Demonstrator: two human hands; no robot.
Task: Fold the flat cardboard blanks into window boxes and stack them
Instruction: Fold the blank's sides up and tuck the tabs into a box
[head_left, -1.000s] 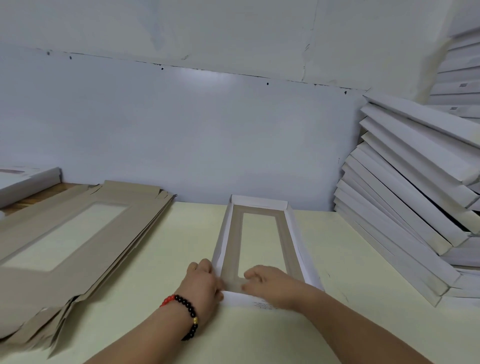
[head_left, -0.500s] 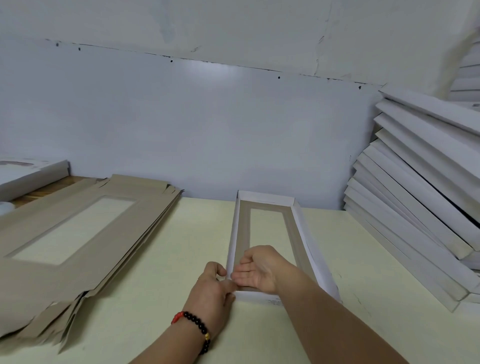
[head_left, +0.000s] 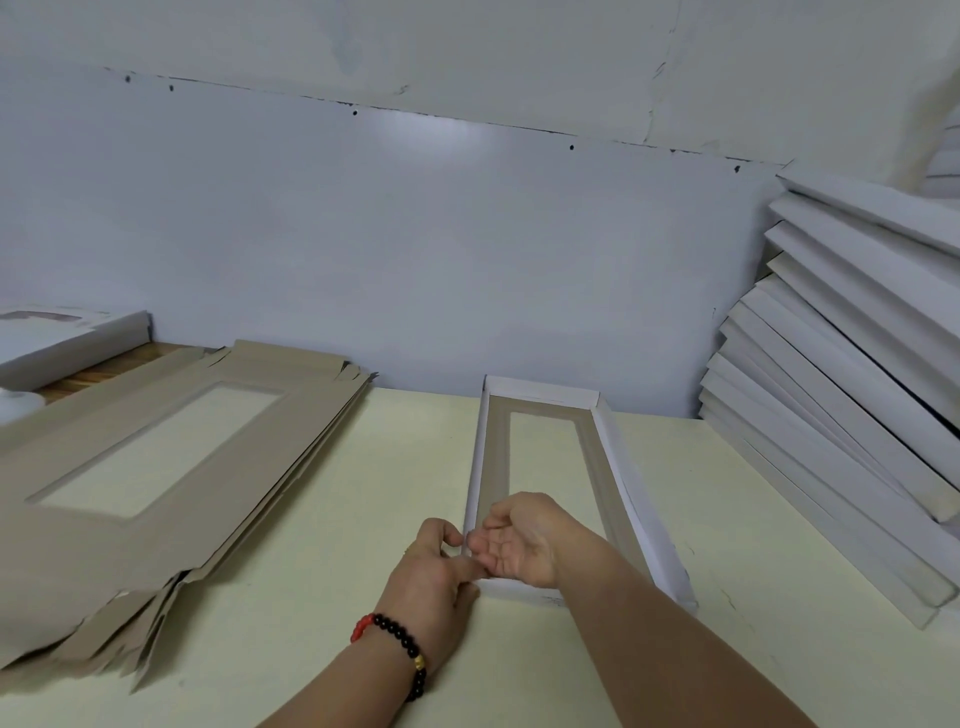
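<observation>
Window box: lying lengthwise on the pale yellow table, open side up, its white walls standing around a brown inner face with a rectangular cut-out; its far end is sitting close to the wall.
Left hand: working at the box's near-left corner, fingers curled, thumb and fingertips pinching the white wall there.
Right hand: reaching across inside the near end of the box, palm turned up and toward the left, fingers loosely curled and meeting the left fingers at the same corner; I cannot tell whether it is actually gripping the cardboard.
Bracelet: circling the left wrist, black beads with a red piece and a gold bead.
Flat blanks: lying in a fanned brown pile on the table's left side, window cut-out showing in the top sheet, well apart from the box.
Folded boxes: leaning in a slanted white stack at the right, resting on the table near the wall.
White box at far left: sitting beyond the blanks on a wooden surface.
</observation>
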